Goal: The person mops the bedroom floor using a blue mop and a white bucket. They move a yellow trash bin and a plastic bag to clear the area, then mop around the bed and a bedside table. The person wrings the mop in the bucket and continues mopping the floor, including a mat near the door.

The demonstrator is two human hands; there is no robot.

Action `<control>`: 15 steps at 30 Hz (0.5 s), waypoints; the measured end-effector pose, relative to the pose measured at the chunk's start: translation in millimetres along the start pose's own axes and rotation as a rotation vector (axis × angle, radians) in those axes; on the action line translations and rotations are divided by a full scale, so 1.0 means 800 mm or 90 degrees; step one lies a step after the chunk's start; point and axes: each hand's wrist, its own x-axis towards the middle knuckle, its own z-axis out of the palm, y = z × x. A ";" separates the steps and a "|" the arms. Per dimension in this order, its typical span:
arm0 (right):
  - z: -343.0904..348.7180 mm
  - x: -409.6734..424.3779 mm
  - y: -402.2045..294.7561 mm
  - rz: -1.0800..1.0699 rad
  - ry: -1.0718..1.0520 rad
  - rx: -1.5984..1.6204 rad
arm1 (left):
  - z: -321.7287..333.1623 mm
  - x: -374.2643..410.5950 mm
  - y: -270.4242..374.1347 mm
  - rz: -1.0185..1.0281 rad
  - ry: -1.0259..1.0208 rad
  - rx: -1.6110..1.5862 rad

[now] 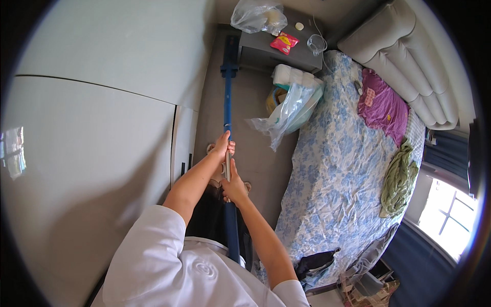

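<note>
A flat mop [228,96] with a blue and metal pole runs straight out before me. My left hand [223,146] is wrapped around the pole at the lower end of its blue section. Closer to my body, my right hand [234,187] grips the silvery metal part, its thumb lying along the pole. The dark mop head [231,50] rests on the grey floor [249,96], between the white cabinet and the nightstand. Behind my hands, the blue rear end of the pole passes over my dark trousers and white shirt.
White cabinet doors [99,126] line the left side. A grey nightstand [253,57] holds a plastic bag [255,17] and a red packet [284,42]. Paper rolls [293,76] in plastic packaging stand beside the bed [326,172]. On it lie a purple pillow [381,103] and green cloth [399,182].
</note>
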 end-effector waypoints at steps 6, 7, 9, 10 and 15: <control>-0.049 -0.029 0.063 -0.032 0.014 -0.080 | 0.006 -0.003 -0.079 -0.071 0.058 -0.087; -0.057 -0.037 0.065 -0.028 0.012 -0.070 | 0.024 -0.021 -0.094 -0.040 0.071 -0.043; -0.061 -0.044 0.057 0.008 -0.011 -0.025 | 0.039 -0.035 -0.098 0.028 0.086 0.019; -0.061 -0.045 0.052 0.027 -0.021 -0.005 | 0.038 -0.030 -0.089 0.029 0.089 0.028; -0.034 0.042 0.034 -0.079 0.028 -0.063 | 0.032 0.026 -0.004 0.010 0.068 0.028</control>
